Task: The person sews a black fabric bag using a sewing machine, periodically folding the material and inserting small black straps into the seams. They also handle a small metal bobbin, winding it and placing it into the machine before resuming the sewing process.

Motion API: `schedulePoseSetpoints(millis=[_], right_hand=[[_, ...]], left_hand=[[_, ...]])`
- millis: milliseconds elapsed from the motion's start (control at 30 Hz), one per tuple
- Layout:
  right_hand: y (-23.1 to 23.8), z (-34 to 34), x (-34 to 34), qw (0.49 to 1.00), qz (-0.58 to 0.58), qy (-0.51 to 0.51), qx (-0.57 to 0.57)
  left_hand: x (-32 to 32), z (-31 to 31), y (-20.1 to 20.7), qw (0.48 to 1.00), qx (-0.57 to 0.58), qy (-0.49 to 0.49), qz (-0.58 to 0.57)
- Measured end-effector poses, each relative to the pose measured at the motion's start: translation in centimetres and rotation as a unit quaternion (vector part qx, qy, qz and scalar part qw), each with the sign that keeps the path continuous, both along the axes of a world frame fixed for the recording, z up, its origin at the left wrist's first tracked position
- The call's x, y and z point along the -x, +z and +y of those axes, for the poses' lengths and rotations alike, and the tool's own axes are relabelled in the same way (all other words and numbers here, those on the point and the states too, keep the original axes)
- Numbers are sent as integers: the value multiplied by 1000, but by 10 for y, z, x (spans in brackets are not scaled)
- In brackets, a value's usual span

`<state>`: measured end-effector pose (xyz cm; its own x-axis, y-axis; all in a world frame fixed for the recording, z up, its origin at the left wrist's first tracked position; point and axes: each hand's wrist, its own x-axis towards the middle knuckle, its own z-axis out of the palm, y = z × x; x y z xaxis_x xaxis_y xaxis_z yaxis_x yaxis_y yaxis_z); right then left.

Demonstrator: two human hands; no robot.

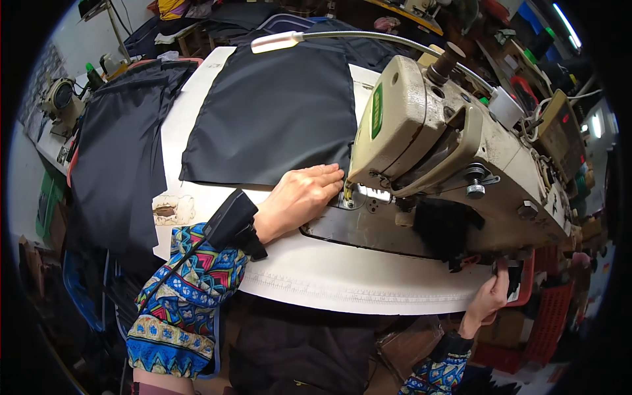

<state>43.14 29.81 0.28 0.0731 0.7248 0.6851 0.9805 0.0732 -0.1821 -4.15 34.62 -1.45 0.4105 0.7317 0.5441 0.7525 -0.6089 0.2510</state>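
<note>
Black cloth [270, 112] — long axis seemingly pointing away — under left hand [299, 197], fingers flat; right hand [488, 297], grip unclear

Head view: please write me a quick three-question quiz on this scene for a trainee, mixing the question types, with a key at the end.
1. Choose one: the fingers of the left hand lie on
(a) the lamp
(b) the black fabric panel
(c) the red basket

2. True or false: in this view, the sewing machine stands to the left of that panel.

3. What is marked along the near edge of the white table?

Key:
1. b
2. False; it stands to the right.
3. A measuring scale.
</note>
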Motion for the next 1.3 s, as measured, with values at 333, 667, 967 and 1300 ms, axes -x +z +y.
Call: schedulePoseSetpoints(millis=[333,667,967,1300], right_hand=[[-18,-45,80,985,26,164,53],[-40,-34,73,975,14,218,39],[-45,-40,70,974,18,222,46],[9,-65,268,770,-97,605,178]], left_hand=[[-5,0,-9,997,42,66,6],[66,51,10,988,-49,86,122],[256,-131,1,830,64,550,75],[39,-191,38,943,54,273,184]])
